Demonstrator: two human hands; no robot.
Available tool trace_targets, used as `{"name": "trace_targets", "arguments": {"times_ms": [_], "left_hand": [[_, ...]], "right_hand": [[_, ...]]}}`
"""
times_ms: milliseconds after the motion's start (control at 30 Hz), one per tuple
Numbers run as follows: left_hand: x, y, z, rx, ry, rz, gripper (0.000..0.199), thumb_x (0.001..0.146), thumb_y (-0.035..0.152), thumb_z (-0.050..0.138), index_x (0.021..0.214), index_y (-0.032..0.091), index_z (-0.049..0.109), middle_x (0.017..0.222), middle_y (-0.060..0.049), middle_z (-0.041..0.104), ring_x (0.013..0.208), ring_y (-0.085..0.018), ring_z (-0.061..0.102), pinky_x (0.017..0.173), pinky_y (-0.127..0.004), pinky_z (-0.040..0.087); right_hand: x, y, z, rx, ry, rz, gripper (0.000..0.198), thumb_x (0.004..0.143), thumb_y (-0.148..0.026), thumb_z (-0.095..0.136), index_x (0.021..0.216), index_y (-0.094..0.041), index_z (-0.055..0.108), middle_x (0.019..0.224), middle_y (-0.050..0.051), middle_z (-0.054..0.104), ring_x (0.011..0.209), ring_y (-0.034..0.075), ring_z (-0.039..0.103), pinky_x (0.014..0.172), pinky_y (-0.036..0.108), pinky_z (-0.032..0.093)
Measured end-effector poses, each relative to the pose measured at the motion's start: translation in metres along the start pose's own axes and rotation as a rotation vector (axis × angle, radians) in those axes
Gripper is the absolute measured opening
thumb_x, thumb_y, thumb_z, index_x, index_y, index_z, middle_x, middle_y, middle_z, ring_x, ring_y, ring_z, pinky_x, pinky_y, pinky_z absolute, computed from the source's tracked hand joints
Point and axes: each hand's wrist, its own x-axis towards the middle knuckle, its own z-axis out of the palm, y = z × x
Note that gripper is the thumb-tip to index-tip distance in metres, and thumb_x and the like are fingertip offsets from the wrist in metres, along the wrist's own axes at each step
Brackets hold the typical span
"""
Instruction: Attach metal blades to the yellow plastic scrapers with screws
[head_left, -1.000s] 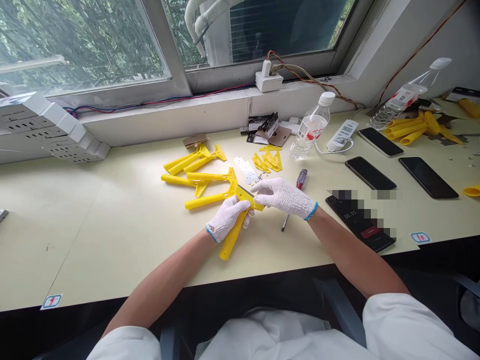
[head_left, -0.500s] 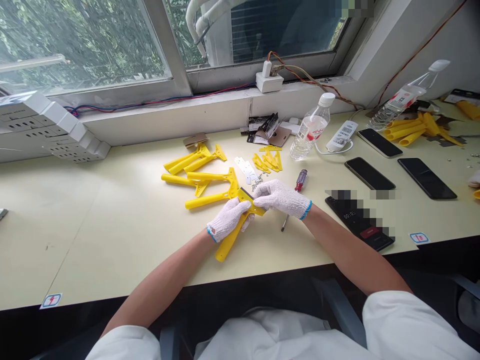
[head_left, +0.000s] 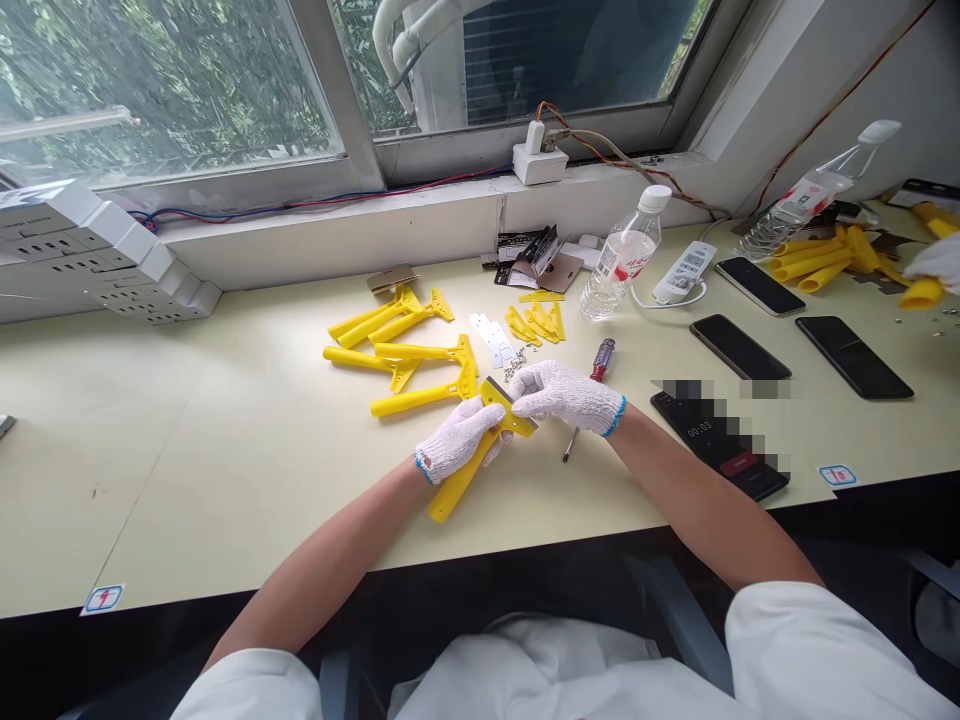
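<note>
My left hand [head_left: 459,438], in a white knitted glove with a blue cuff, is closed around a yellow scraper [head_left: 458,485] just below its head. The scraper's handle points toward me, and a dark blade edge shows along the head. Gloved the same way, my right hand [head_left: 559,395] is closed in a pinch at the head's upper right side; anything between its fingertips is hidden. Beyond my hands lie small screws [head_left: 515,362], white blades [head_left: 491,338] and small yellow plates [head_left: 538,320]. A screwdriver [head_left: 602,358] lies partly under my right wrist.
Several yellow scraper handles [head_left: 412,402] lie left of my hands. A water bottle [head_left: 621,255], a power strip [head_left: 684,272] and phones [head_left: 739,347] are to the right. At the right edge, a co-worker's gloved hand [head_left: 937,268] holds a yellow handle. White boxes [head_left: 97,250] stand far left.
The scraper head has shifted slightly right in my hands, which stay closed at it. The co-worker's hand has moved up at the right edge, now with a yellow handle.
</note>
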Motion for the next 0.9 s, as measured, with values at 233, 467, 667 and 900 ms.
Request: {"name": "trace_targets", "arguments": {"times_ms": [233,467,667,900], "left_hand": [[0.0,0.002,-0.002,0.018,-0.042,0.016,0.034,0.102,0.051,0.069,0.096,0.017,0.067,0.081,-0.003,0.069,0.052,-0.012,0.058,0.058,-0.03,0.046],[-0.003,0.015,0.003,0.23,-0.13,-0.074,0.015,0.096,0.033,0.064,0.089,0.02,0.066,0.062,0.002,0.061,0.051,-0.015,0.054,0.06,-0.031,0.045],[-0.004,0.014,0.002,0.325,-0.168,-0.127,0.016,0.096,0.035,0.063,0.087,0.022,0.066,0.058,0.002,0.061,0.054,-0.017,0.055,0.06,-0.032,0.045],[-0.004,0.012,0.002,0.304,-0.154,-0.113,0.023,0.1,0.039,0.061,0.086,0.022,0.068,0.058,0.001,0.061,0.051,-0.017,0.055,0.059,-0.032,0.046]], "right_hand": [[0.001,0.0,0.003,-0.058,0.049,-0.008,0.026,0.086,-0.038,0.08,0.079,-0.019,0.064,0.064,-0.001,0.055,0.062,0.013,0.046,0.06,0.027,0.036],[0.005,0.0,0.015,-0.004,0.139,-0.052,0.028,0.09,-0.043,0.075,0.099,-0.017,0.075,0.075,0.0,0.059,0.066,0.012,0.049,0.061,0.027,0.039],[0.006,0.002,0.018,-0.009,0.144,-0.07,0.026,0.088,-0.042,0.076,0.087,-0.016,0.074,0.074,0.0,0.06,0.066,0.012,0.05,0.062,0.027,0.039],[0.006,0.002,0.023,-0.05,0.209,-0.13,0.026,0.089,-0.041,0.076,0.084,-0.016,0.075,0.078,0.002,0.064,0.069,0.013,0.053,0.062,0.028,0.041]]}}
